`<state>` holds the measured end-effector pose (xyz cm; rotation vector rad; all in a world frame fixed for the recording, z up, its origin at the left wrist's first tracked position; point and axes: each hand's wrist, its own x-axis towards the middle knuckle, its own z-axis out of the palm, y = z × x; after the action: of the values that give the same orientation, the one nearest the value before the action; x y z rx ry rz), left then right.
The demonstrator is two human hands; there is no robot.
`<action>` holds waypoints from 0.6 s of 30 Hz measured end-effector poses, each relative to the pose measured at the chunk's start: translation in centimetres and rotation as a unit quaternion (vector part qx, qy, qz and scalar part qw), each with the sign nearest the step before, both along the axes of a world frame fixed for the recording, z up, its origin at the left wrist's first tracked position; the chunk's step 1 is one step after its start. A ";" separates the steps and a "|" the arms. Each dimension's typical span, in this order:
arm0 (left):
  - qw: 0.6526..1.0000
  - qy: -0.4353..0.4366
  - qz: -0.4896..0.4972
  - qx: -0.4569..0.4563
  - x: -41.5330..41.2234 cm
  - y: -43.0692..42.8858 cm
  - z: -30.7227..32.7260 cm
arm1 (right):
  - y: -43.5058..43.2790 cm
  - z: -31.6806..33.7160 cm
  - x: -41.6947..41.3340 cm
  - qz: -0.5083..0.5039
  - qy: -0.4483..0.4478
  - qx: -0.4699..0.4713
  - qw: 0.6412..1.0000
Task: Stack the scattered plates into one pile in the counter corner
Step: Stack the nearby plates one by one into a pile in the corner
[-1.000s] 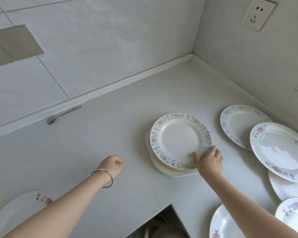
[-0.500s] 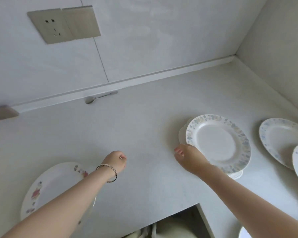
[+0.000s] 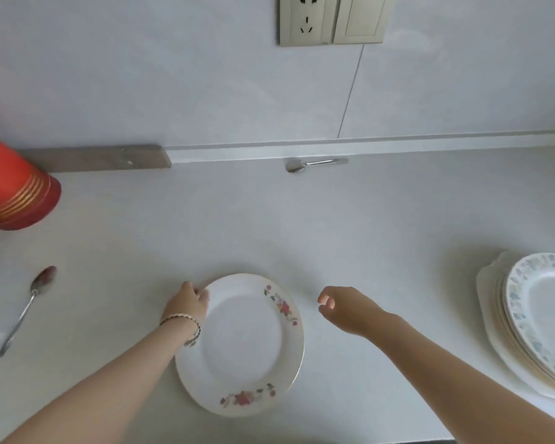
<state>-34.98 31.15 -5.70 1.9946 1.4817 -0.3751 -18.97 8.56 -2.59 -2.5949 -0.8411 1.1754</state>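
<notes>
A white plate with red flowers on its rim (image 3: pixel 241 344) lies flat on the counter at the lower middle. My left hand (image 3: pixel 188 304), with a bracelet on the wrist, is at the plate's upper left edge, fingers curled onto the rim. My right hand (image 3: pixel 343 307) hovers just right of the plate with loosely curled fingers and holds nothing. At the right edge of the view stands the pile of plates (image 3: pixel 491 293), topped by a plate with a blue-flowered rim (image 3: pixel 515 296); the frame cuts off part of it.
A red container (image 3: pixel 13 190) stands at the far left, with a spoon (image 3: pixel 29 306) lying below it. A smaller spoon (image 3: pixel 314 163) lies against the back wall, beside a metal strip (image 3: pixel 93 157). A wall socket (image 3: pixel 305 19) is above.
The view has swung left, away from the corner. My right hand has come off the pile and moved left. My left hand has reached the red-flowered plate's rim.
</notes>
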 end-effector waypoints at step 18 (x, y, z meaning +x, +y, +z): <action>0.960 -0.257 -0.020 -0.107 7.2 -3.8 3.2 | -10.1 1.0 0.1 -0.203 -0.069 -0.018 0.977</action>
<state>-27.80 27.33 -2.51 1.7731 1.0284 -0.0214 -18.89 -1.54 -1.63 -2.7213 -0.2855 0.9098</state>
